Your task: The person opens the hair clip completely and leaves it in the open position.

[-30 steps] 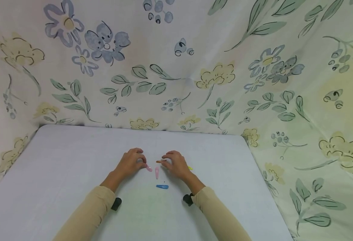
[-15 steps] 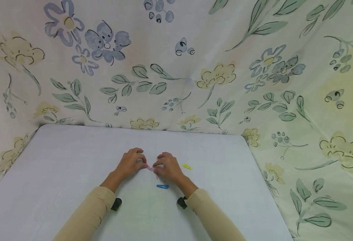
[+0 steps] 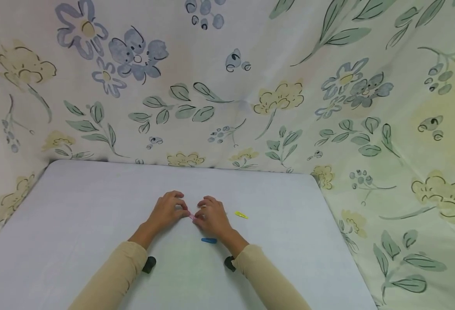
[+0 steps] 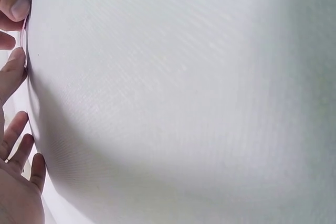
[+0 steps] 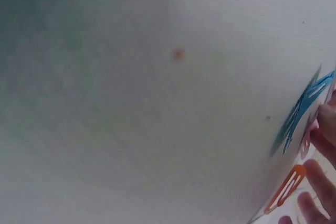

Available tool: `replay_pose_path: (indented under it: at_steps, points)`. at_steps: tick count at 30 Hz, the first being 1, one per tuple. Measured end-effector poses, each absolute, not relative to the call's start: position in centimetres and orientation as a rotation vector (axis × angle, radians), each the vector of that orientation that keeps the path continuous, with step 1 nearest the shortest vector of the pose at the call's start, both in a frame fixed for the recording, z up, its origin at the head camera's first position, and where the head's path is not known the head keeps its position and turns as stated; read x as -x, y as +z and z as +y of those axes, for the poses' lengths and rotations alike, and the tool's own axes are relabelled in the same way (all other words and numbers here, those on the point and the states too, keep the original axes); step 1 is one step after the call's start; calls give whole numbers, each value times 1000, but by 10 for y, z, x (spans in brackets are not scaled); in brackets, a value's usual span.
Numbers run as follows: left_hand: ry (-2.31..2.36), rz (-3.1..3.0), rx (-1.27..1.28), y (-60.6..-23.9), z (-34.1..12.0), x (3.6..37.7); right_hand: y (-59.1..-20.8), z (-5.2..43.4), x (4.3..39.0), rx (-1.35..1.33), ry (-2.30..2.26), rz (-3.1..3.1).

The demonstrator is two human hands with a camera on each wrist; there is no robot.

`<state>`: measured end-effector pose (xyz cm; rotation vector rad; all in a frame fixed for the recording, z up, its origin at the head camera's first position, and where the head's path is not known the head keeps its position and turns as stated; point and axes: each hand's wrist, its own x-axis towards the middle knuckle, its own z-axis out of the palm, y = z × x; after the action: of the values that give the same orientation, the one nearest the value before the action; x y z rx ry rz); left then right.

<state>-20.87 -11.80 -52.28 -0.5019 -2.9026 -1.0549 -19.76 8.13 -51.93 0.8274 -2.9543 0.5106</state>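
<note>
- While my left hand (image 3: pixel 169 209) and right hand (image 3: pixel 210 216) are meeting mid-desk (image 3: pixel 76 206), I am pinching one pink clip (image 3: pixel 191 216) from both ends to work it
- I am leaving the blue clip (image 3: pixel 209 240) and yellow clip (image 3: pixel 241 214) lying aside, apart

I pinch a small pink hair clip (image 3: pixel 191 216) between the fingertips of my left hand (image 3: pixel 168 211) and right hand (image 3: pixel 211 217), low over the white table (image 3: pixel 76 206), mostly hidden.

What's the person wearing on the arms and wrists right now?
Both arms are in long tan sleeves reaching the wrists. A small black device sits under the left wrist and another under the right. The left hand and right hand are bare: no gloves.
</note>
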Motion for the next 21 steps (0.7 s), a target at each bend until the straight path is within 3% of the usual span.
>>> replay_pose_path:
  at_steps: [21]
  points:
    - [-1044,-2862,600,-527,-121,206,-520,84,202,-848,568,-2961]
